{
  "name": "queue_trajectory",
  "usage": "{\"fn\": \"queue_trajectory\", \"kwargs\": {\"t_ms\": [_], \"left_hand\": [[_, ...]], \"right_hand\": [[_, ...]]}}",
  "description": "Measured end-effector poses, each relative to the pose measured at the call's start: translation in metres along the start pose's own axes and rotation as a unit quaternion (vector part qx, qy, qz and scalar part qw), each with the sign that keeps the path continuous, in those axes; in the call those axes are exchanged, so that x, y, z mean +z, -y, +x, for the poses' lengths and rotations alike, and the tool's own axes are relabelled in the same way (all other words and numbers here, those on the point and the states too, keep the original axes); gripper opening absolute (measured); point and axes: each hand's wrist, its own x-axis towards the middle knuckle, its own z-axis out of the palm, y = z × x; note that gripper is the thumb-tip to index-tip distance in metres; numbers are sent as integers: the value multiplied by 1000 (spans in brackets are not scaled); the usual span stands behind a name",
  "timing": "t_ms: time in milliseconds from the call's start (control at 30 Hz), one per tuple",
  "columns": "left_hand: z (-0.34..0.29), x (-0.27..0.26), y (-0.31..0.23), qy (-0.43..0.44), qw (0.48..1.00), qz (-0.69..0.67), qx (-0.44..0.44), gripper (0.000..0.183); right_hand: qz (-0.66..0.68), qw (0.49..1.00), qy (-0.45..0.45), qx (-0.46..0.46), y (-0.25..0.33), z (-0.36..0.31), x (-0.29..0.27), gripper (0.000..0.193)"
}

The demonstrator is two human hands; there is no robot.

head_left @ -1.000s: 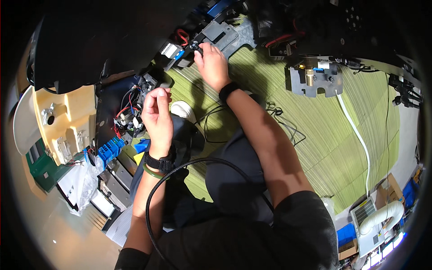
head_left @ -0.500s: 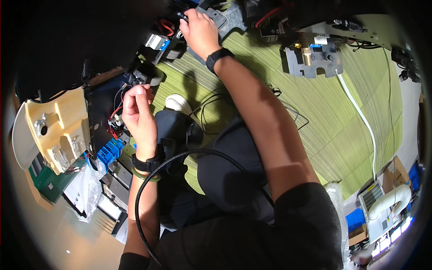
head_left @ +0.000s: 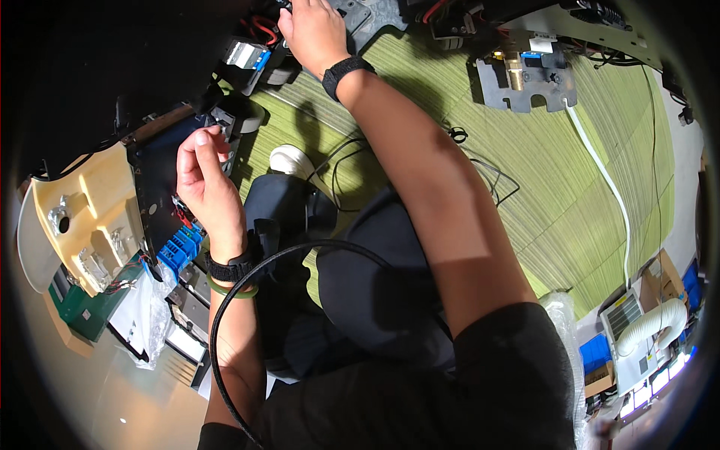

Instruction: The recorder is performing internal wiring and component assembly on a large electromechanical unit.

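Note:
My right hand [head_left: 315, 34] reaches forward to the top edge, beside a grey metal plate [head_left: 351, 15]. Its fingers curl round a small dark thing, mostly hidden and partly cut off by the edge. On the left, my left hand [head_left: 202, 171] is raised with its fingers curled and the thumb on top, next to a dark open housing [head_left: 161, 169]. Whatever lies between those fingers, if anything, does not show. A black cable [head_left: 220, 319] arcs across my left forearm toward my lap.
A metal bracket with a brass fitting [head_left: 514, 75] and a white hose [head_left: 600, 161] lie right on the green carpet [head_left: 540, 187]. Thin black cord [head_left: 487, 171] loops near my right forearm. Left are a blue terminal block [head_left: 180, 249] and a cream moulded panel [head_left: 86, 217].
The view has shifted slightly, so the right hand sits closer to the top edge. My left hand appears farther left, away from the loose red wires, its fingers still curled.

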Motion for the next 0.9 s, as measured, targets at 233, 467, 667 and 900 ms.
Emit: {"fn": "queue_trajectory", "kwargs": {"t_ms": [233,467,667,900], "left_hand": [[-2,1,1,-1,1000,-15,-7,22],[-1,4,-2,-2,1000,-8,3,21],[-2,4,-2,-1,1000,-3,-1,21],[-1,3,-3,-7,1000,-4,1,22]], "right_hand": [[13,998,50,23,2,7,-3,14],[51,997,54,30,-1,10,-3,14],[61,996,55,27,-2,11,-4,15],[40,997,64,28,0,10,0,13]]}}
